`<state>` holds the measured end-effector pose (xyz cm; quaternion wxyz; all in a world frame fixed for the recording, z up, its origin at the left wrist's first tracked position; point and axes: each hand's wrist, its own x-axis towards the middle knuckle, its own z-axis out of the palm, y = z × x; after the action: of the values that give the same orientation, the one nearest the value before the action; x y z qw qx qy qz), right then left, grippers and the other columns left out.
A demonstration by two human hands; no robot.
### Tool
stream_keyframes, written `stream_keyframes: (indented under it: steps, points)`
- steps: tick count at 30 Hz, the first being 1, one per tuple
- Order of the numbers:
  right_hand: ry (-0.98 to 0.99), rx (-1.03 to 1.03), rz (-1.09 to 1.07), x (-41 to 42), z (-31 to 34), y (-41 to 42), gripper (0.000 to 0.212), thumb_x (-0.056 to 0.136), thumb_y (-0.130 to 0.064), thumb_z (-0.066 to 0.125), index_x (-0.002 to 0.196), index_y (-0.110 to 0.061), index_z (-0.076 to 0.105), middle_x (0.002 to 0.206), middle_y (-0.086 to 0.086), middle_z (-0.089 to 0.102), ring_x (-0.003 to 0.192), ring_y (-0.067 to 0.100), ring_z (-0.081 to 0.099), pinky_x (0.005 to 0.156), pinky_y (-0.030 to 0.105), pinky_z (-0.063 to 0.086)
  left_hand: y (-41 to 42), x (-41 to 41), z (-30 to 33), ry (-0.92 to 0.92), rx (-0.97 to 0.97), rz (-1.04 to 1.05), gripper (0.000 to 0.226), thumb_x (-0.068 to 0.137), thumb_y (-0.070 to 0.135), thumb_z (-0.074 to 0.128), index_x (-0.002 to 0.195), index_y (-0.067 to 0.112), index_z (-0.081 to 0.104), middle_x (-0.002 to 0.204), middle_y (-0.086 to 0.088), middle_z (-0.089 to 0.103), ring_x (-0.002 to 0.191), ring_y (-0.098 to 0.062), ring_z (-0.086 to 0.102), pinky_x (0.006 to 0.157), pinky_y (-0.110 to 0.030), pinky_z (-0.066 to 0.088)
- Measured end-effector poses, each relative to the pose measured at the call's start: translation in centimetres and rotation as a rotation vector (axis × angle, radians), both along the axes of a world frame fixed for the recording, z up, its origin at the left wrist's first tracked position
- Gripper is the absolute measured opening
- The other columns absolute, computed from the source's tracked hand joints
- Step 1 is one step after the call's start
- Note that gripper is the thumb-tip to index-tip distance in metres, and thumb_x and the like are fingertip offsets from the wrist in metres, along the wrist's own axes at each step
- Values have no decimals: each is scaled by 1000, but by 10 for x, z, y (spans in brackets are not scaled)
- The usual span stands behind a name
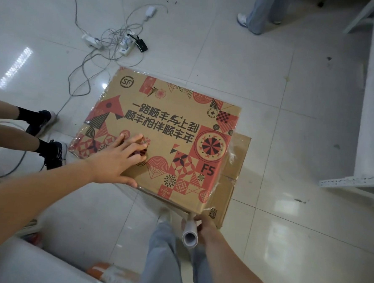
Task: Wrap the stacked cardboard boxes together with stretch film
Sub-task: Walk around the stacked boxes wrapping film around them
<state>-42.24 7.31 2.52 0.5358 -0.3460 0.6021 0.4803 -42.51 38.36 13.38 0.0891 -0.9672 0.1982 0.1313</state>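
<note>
A stack of flat cardboard boxes (pixel 161 118) lies on the tiled floor; the top one is printed with red and black patterns, and a plain one (pixel 237 162) sticks out underneath at the right. Clear stretch film clings to the stack's left and right edges. My left hand (pixel 117 161) presses flat on the top box near its front left, fingers spread. My right hand (pixel 205 223) grips a white roll of stretch film (pixel 190 233) just below the stack's front right corner, with film running up to that corner.
A tangle of cables and power strips (pixel 113 40) lies on the floor beyond the boxes. A person's legs in dark shoes (pixel 48 139) stand at the left, another person's feet (pixel 252 20) at the top. White metal shelving (pixel 372 109) runs along the right. My own legs (pixel 166 249) are below.
</note>
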Motion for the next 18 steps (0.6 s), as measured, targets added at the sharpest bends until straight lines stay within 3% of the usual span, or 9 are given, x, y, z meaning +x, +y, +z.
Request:
stream_keyframes:
  steps: [1,3,5,8,11,14,16,18]
  points:
    - [-21,19,-50,2,-1,-2,37,86,-11,50,121,1,50,96,18,53,75,30,54,52,35,56,-1,0,1,7,12,1,83,81,81,20,117,14,55,132,-15,49,143,-22,-21,103,-63,30]
    - [-60,52,-44,7,3,-3,16,93,-14,48,104,-4,55,80,14,53,58,25,60,42,22,52,-2,1,1,52,38,20,91,78,84,16,123,14,53,141,-15,42,139,-19,-32,110,-61,20]
    - [-95,104,28,10,1,-3,9,95,-13,50,92,-5,54,63,14,58,37,22,60,35,22,49,-3,2,2,130,40,66,99,75,86,9,131,15,47,149,-14,31,133,-15,-41,115,-57,8]
    - [-91,85,156,13,-2,-7,18,84,-5,61,101,-1,56,76,19,61,59,31,63,42,33,54,-3,1,2,112,10,80,98,75,86,9,131,15,48,147,-14,33,135,-15,-39,114,-56,9]
    - [-28,105,166,18,-11,-18,36,71,2,68,104,4,56,100,26,61,82,36,61,47,47,54,0,-1,0,35,11,43,89,79,83,18,123,14,54,138,-15,45,142,-19,-26,108,-58,22]
    - [-7,114,235,22,-21,-24,37,82,-6,60,117,1,51,98,24,59,82,34,60,48,49,54,1,-1,-2,-10,17,18,84,81,81,21,118,15,56,133,-15,50,144,-21,-18,104,-59,29]
    - [-20,61,282,23,-17,-24,28,87,-10,53,112,2,51,90,22,58,77,32,58,47,44,55,2,-1,-3,-29,7,13,83,81,81,22,118,15,57,132,-15,50,145,-21,-17,103,-59,30]
    - [-29,60,197,27,-9,-21,20,92,-13,48,101,4,50,82,19,56,70,31,54,45,35,54,3,-2,-5,-42,0,7,84,81,81,22,118,15,56,132,-15,50,145,-22,-17,103,-59,30]
